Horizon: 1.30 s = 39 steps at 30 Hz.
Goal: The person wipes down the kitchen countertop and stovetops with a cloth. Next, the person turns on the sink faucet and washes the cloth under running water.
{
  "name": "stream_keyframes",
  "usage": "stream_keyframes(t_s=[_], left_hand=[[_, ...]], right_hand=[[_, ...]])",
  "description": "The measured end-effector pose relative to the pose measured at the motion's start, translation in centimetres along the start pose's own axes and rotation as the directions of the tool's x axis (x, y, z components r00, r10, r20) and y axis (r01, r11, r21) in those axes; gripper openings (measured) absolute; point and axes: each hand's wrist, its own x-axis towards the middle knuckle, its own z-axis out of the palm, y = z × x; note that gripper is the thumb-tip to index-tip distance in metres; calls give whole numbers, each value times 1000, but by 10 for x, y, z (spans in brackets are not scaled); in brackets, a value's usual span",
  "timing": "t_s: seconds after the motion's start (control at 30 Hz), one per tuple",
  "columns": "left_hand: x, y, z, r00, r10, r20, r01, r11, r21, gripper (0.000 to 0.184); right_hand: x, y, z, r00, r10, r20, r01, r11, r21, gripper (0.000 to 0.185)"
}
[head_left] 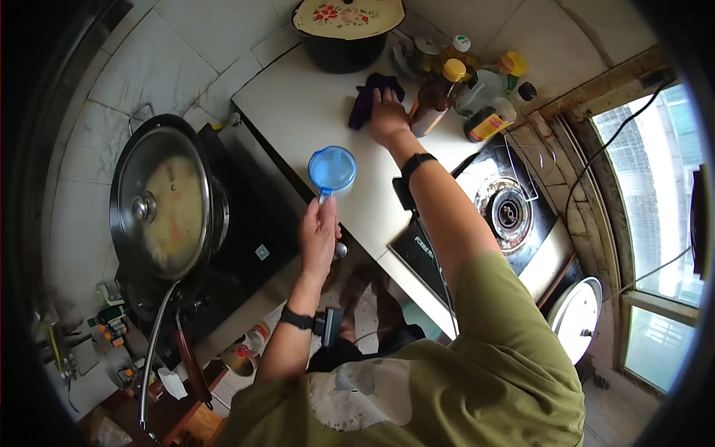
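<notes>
One counter (279, 97): white; pot, bottles & cloth set on top.
Wok (117, 186): covered w/ glass lid (143, 167), set on black stove (261, 216), L side.
Pot (344, 51): dark, topped w/ floral lid (372, 16), at far edge.
Bottles (435, 103): grouped R of cloth, nr R hand (390, 121).
R hand: fingers extended, laid on cloth.
L hand (319, 235): fingers closed on handle of cup.
Cup (332, 170): blue-topped, held nr counter's front edge.
Cloth (363, 106): purple, bunched, partly covered by R fingers.

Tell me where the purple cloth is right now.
In the head view, the purple cloth is near the top centre, under the right hand on the pale counter, just left of the nearest yellow-capped bottle.
</notes>
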Motion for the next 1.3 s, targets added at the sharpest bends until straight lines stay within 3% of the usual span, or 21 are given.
stream_keyframes(t_s=[0.1, 0.13, 0.23, 0.33, 0.47, 0.53, 0.57, 0.6, 0.67, 0.7, 0.77, 0.83, 0.9, 1.13, 1.3], left_hand=[[-8, 1, 7, 997, -32, -74, 29, 999, -37, 30], [-11, 3, 9, 996, -42, -76, 40, 999, -27, 31], [-7, 3, 22, 998, -28, -59, 24, 997, -69, 32], [4, -3, 29, 1000, 6, -16, -6, 1000, -22, 33], [9, -10, 42, 998, -11, 61, 19, 991, -134, 31], [5, -8, 47, 997, -29, 66, 35, 994, -102, 32], [2, -7, 49, 996, -41, 75, 48, 993, -104, 32], [0, -9, 50, 996, -36, 76, 44, 993, -107, 32], [-4, -15, 50, 997, -16, 80, 22, 996, -81, 32], [-7, -16, 51, 997, -15, 80, 21, 997, -80, 32], [-10, -15, 53, 996, -23, 83, 30, 997, -76, 32], [-10, -19, 51, 996, -27, 86, 32, 998, -58, 32], [-12, -22, 48, 996, -34, 80, 37, 998, -44, 32], [-20, -20, 37, 997, -8, 78, 10, 1000, -18, 33], [-21, -24, 37, 998, -38, 54, 39, 999, -15, 33]], right_hand=[[21, 4, 5, 998, 52, -36, -48, 994, 101, 67], [19, 6, 9, 999, -16, 31, 18, 997, -81, 66], [-39, 10, 25, 969, -155, -192, 158, 988, -3, 62], [-112, 24, -13, 977, -196, -81, 202, 977, 67, 66], [-175, 54, -35, 977, -213, 9, 213, 977, 18, 66], [-186, 63, -63, 966, -215, 145, 188, 966, 179, 68], [-182, 74, -83, 959, -203, 196, 111, 911, 398, 69], [-177, 81, -102, 972, -125, 199, -4, 838, 545, 65], [-159, 87, -120, 967, 210, 145, -255, 771, 583, 63], [-149, 87, -124, 974, 219, -63, -146, 812, 565, 63], [-120, 89, -109, 886, 203, -417, 19, 883, 469, 71], [-96, 84, -106, 895, 286, -343, -38, 813, 581, 70], [-86, 82, -111, 911, 396, -115, -209, 684, 699, 68], [-100, 89, -118, 780, 548, -301, -352, 783, 514, 65], [-87, 96, -114, 737, 607, -296, -450, 769, 454, 74]])
